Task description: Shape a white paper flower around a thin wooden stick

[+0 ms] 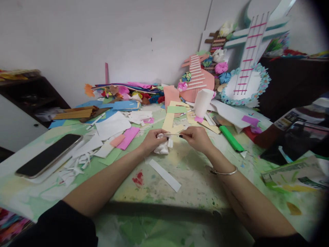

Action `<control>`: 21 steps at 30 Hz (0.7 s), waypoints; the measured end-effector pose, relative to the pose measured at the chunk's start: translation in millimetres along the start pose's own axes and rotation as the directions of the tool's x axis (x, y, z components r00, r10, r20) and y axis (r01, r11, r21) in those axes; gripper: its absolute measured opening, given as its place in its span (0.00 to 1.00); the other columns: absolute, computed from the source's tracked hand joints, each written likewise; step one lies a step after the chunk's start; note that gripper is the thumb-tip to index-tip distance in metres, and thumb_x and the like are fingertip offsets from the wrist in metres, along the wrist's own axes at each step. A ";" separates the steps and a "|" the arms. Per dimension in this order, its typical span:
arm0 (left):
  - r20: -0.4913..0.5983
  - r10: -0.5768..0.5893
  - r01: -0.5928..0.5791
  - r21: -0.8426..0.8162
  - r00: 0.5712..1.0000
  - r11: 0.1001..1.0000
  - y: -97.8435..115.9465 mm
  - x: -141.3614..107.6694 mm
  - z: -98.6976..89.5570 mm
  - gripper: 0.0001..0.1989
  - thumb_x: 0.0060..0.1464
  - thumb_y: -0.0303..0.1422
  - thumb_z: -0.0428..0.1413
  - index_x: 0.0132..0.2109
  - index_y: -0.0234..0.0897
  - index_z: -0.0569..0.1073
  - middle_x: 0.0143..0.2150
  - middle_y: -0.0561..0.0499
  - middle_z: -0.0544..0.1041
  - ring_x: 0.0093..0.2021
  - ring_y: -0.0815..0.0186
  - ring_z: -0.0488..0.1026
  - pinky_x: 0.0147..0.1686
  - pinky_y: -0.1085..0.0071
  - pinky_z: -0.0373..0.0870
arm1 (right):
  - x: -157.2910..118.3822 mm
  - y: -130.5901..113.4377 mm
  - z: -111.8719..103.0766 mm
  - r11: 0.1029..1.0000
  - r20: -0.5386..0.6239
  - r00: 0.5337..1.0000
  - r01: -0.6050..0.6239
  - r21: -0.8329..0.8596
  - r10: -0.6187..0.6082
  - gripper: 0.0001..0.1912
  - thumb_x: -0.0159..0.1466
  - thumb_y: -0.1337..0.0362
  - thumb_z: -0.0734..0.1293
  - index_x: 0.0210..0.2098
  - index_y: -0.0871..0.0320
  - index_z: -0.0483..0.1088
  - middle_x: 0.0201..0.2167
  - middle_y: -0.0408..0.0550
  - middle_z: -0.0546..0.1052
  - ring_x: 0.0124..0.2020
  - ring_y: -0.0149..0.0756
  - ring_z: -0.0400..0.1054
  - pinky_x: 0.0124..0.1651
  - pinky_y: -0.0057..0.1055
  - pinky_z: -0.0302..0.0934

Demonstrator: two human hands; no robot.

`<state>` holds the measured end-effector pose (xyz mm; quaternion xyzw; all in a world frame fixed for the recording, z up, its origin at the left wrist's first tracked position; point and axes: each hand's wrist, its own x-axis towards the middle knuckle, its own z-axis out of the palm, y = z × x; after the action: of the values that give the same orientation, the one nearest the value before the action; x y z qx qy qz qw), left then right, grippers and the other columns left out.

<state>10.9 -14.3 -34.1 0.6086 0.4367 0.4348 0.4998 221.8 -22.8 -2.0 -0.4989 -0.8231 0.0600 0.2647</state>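
My left hand [152,141] and my right hand [197,138] face each other over the front middle of the table. A thin, pale strand [172,134] runs taut between their pinched fingertips; whether it is string or twisted paper I cannot tell. Beneath the left fingers is a crumpled white paper bundle [161,149], partly hidden by that hand; whether it is gripped or only touched is unclear. A flat white paper strip [165,175] lies nearer to me, apart from both hands.
To the left are a phone [48,155], shredded white paper [74,169] and coloured sheets. A green-handled cutter [232,139] lies right of the hands. A white roll [203,103] stands behind, near paper instrument shapes [199,80]. A green package [295,175] sits at the right.
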 end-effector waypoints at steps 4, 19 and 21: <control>0.009 0.019 -0.019 -0.001 1.000 1.000 -2.0 0.7 -0.9 0.17 0.39 0.34 0.62 0.39 0.32 0.76 0.34 0.48 0.76 0.30 0.68 0.69 0.28 0.75 0.63 | -0.1 0.4 1.5 1.000 -0.015 1.000 -0.010 -0.007 0.010 0.11 0.60 0.65 0.63 0.35 0.55 0.78 0.29 0.47 0.78 0.29 0.32 0.68 0.32 0.27 0.52; -0.039 -0.046 0.040 -0.148 0.998 0.988 10.1 -2.0 1.9 0.18 0.38 0.39 0.63 0.36 0.31 0.78 0.30 0.47 0.77 0.26 0.69 0.68 0.23 0.75 0.60 | -3.5 -7.4 4.7 1.000 -0.099 0.995 0.010 0.000 -0.010 0.11 0.62 0.64 0.63 0.36 0.55 0.78 0.31 0.47 0.77 0.32 0.32 0.69 0.33 0.27 0.55; -0.020 -0.020 0.017 -0.139 1.000 0.990 6.6 -1.9 1.5 0.21 0.35 0.37 0.65 0.39 0.31 0.78 0.33 0.47 0.77 0.28 0.68 0.69 0.25 0.74 0.63 | -3.6 -7.4 4.9 1.000 -0.093 0.996 0.010 -0.003 -0.010 0.11 0.62 0.64 0.63 0.35 0.55 0.78 0.31 0.48 0.77 0.32 0.32 0.69 0.34 0.27 0.55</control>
<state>12.5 -17.3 -27.9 0.5636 0.4165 0.4660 0.5401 214.8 -28.7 -4.9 -0.4973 -0.8124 0.0340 0.3025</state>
